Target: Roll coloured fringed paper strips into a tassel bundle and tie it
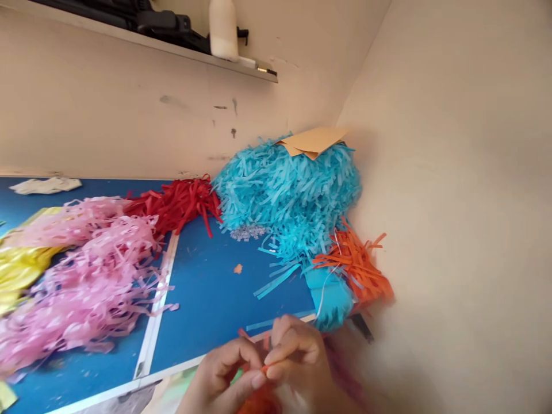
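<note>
At the front edge of the blue table, my left hand and my right hand meet fingertip to fingertip. Both pinch a small twisted bit of orange tissue paper between thumb and fingers. More orange paper strips hang below, partly hidden by my hands. Just beyond my right hand lies a turquoise fringed paper bundle with a white string over it. Orange fringe rests beside that bundle, close to the wall.
A large turquoise fringe pile stands in the corner, topped by tan paper sheets. Red fringe, pink fringe and yellow sheeting spread leftward over the blue table. Above runs a shelf bearing a white bottle.
</note>
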A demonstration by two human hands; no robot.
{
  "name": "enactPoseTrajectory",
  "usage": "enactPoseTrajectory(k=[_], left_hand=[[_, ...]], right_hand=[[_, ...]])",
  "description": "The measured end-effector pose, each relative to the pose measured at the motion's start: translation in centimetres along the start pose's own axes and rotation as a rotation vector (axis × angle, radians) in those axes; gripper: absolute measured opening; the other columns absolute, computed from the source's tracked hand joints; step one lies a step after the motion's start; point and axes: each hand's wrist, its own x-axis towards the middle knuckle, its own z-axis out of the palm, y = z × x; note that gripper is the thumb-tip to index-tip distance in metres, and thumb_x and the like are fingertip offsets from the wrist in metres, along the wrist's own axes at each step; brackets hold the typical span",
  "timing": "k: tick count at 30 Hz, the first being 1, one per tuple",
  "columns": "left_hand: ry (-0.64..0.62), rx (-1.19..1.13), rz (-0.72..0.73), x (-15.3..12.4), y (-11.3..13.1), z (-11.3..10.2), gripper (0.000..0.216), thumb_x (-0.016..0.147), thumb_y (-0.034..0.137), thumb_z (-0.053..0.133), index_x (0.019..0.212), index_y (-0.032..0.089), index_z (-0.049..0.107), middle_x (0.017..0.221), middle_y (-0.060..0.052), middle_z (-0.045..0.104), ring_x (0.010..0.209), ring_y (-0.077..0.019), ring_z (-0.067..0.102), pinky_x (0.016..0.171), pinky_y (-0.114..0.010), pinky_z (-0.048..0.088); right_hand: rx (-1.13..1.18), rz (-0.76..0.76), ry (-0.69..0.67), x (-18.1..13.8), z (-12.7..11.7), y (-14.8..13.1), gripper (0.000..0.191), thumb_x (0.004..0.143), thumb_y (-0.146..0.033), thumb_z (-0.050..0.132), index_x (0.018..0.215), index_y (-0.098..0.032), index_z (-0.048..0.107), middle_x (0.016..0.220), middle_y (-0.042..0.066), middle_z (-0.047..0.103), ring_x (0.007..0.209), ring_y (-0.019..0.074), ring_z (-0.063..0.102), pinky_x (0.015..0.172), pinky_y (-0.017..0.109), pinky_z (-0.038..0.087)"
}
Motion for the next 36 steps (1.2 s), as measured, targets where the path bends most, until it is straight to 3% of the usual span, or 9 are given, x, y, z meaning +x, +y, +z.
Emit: enactPoseTrajectory(k=[5, 8, 11, 15, 18, 22, 26, 29, 36], left_hand=[[0.006, -0.173, -0.096, -0.7, -0.1, -1.9, 0.031, 0.077, 0.049, 0.076, 0.077, 0.018, 0.071, 0.068, -0.002, 0.069, 0.064, -0.0142, 0.06, 0.061, -0.021, 0.046], [0.155, -0.157, -0.086, -0.7, 0.2, -2.4, 0.028, 0.077, 0.046, 0.077, 0.073, 0.018, 0.076, 0.081, -0.006, 0.073, 0.076, -0.0184, 0.065, 0.071, -0.024, 0.05], [0.275, -0.387, -0.139, -0.7, 0.4, -2.1, 0.03, 0.075, 0.048, 0.079, 0.073, 0.019, 0.073, 0.09, -0.006, 0.073, 0.083, -0.0186, 0.065, 0.076, -0.025, 0.051], [0.215, -0.633, -0.266, -0.3, -0.2, -1.8, 0.036, 0.074, 0.051, 0.079, 0.085, 0.02, 0.067, 0.059, 0.004, 0.056, 0.045, -0.0052, 0.04, 0.048, -0.019, 0.039], [0.256, -0.593, -0.284, 0.2, -0.9, -2.3, 0.047, 0.069, 0.056, 0.081, 0.09, 0.017, 0.068, 0.056, 0.007, 0.049, 0.042, -0.0025, 0.03, 0.042, -0.016, 0.026], [0.292, -0.504, -0.297, 0.4, -0.9, -3.4, 0.054, 0.07, 0.063, 0.076, 0.094, 0.014, 0.071, 0.058, 0.005, 0.053, 0.041, -0.0025, 0.03, 0.042, -0.018, 0.022], [0.256, -0.379, -0.256, 0.6, -0.6, -3.7, 0.044, 0.077, 0.058, 0.072, 0.075, 0.013, 0.072, 0.078, -0.003, 0.065, 0.062, -0.0098, 0.053, 0.056, -0.02, 0.039], [0.26, -0.308, -0.242, 0.7, -0.7, -3.3, 0.047, 0.078, 0.059, 0.071, 0.066, 0.014, 0.069, 0.061, 0.001, 0.059, 0.058, -0.0091, 0.049, 0.056, -0.019, 0.037], [0.307, -0.107, -0.204, 0.4, -0.9, -2.5, 0.034, 0.078, 0.049, 0.07, 0.08, 0.015, 0.074, 0.063, -0.001, 0.066, 0.055, -0.0106, 0.05, 0.054, -0.02, 0.039]], right_hand=[[-0.092, 0.024, -0.238, 2.6, 1.3, -0.8, 0.014, 0.074, -0.043, 0.085, 0.078, -0.032, 0.08, 0.064, -0.002, 0.059, 0.057, 0.012, 0.052, 0.055, 0.025, 0.042], [-0.484, 0.067, -0.313, 6.6, 0.2, -0.4, 0.021, 0.085, -0.047, 0.074, 0.083, -0.027, 0.078, 0.074, 0.001, 0.067, 0.067, 0.0149, 0.062, 0.063, 0.025, 0.049], [-1.325, 0.184, -0.202, 12.9, -2.5, 1.5, 0.026, 0.102, -0.033, 0.049, 0.107, -0.026, 0.073, 0.098, 0.002, 0.072, 0.087, 0.0151, 0.067, 0.079, 0.024, 0.051], [-1.625, 0.283, -0.153, 20.1, -5.8, 4.7, 0.018, 0.094, -0.015, 0.059, 0.106, -0.014, 0.071, 0.115, 0.012, 0.068, 0.101, 0.0228, 0.065, 0.089, 0.035, 0.05], [-1.735, 0.301, -0.154, 21.6, -6.5, 5.8, 0.011, 0.092, -0.017, 0.063, 0.097, -0.011, 0.071, 0.108, 0.012, 0.069, 0.091, 0.0217, 0.067, 0.082, 0.036, 0.052], [-1.748, 0.136, -0.164, 18.9, -5.8, 4.7, 0.018, 0.095, -0.018, 0.056, 0.1, -0.016, 0.073, 0.12, 0.013, 0.066, 0.097, 0.0232, 0.067, 0.082, 0.032, 0.05], [-1.657, -0.068, -0.115, 14.4, -5.0, 3.2, 0.03, 0.102, -0.027, 0.043, 0.115, -0.021, 0.069, 0.123, 0.01, 0.068, 0.112, 0.0243, 0.062, 0.094, 0.036, 0.046], [-1.461, -0.222, -0.004, 11.1, -4.6, 2.9, 0.031, 0.101, -0.034, 0.044, 0.105, -0.021, 0.072, 0.109, 0.01, 0.073, 0.105, 0.0273, 0.066, 0.093, 0.042, 0.044], [-0.638, 0.145, -0.058, 2.9, -1.7, 2.3, 0.014, 0.09, -0.033, 0.065, 0.085, -0.023, 0.072, 0.081, 0.002, 0.07, 0.072, 0.0169, 0.065, 0.068, 0.027, 0.052]])
